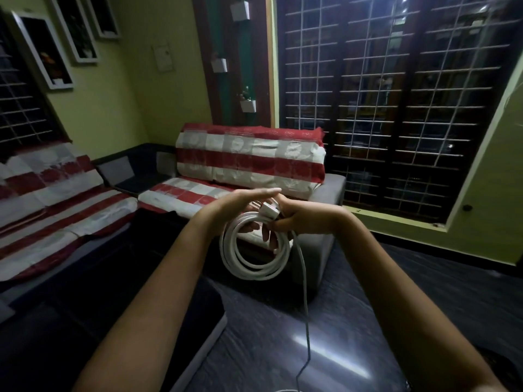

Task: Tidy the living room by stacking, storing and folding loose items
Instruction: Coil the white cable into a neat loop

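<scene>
Coil hangs between your hands, loose tail dropping from its right side.

Your left hand (pixel 240 202) is flat, fingers straight and together, laid across the top of the white cable coil (pixel 254 247) and reaching rightward toward the plug (pixel 267 210). It grips nothing that you can see. The coil hangs upright in front of the sofa (pixel 249 159), its loops facing you. Your right hand (pixel 294 219) curls round the top of the loops just beside the plug and carries the weight. From the coil's right edge the loose cable tail (pixel 305 301) runs straight down to the floor (pixel 368 321), so its long axis is vertical and your right hand is nearer to it. Judging from this, the next wrap comes up on that side.
</scene>
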Tool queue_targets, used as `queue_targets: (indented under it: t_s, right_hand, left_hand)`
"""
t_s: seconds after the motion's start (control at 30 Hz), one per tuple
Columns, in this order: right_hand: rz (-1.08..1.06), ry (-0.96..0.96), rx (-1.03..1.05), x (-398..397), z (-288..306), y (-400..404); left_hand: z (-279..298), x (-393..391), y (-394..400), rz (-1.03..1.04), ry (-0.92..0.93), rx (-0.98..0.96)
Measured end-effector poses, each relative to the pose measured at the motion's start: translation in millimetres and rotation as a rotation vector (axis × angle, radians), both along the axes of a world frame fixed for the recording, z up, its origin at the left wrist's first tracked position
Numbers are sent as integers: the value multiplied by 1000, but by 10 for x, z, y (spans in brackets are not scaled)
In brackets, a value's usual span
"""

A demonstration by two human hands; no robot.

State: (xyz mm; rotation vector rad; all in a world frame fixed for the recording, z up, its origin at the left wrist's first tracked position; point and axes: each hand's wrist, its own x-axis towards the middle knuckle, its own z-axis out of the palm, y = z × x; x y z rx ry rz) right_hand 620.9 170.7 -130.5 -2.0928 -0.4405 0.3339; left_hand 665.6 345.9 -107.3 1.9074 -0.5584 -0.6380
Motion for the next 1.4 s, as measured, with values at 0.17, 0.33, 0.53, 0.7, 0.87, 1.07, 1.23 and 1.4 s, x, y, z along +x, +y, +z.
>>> queue_targets:
  t_s: [0.17,0.33,0.53,0.7,0.87,1.07,1.23,1.4]
  right_hand:
    - [-48,92,177,-1,-9,-37]
    - [-17,158,199,-10,-5,-61]
    - [-120,124,34,-8,130,-121]
    - [-188,70,-76,-43,237,-248]
    - [-293,-35,92,-112,223,-487]
    - [-209,-29,321,-144,-77,-308]
    - [-190,-21,625,-199,-424,-93]
    - [-248,-8,745,-172,-654,201]
  left_hand:
    - [-18,-45,16,-6,-114,133]
    - [17,-63,57,-22,-107,162]
    - [-8,-29,99,-42,-74,109]
    - [-14,-34,138,-54,-71,143]
    - [49,20,187,11,-40,-71]
    - [42,14,86,163,1,-470]
    - [19,16,48,267,88,-704]
    - [-26,-14,-22,338,81,-763]
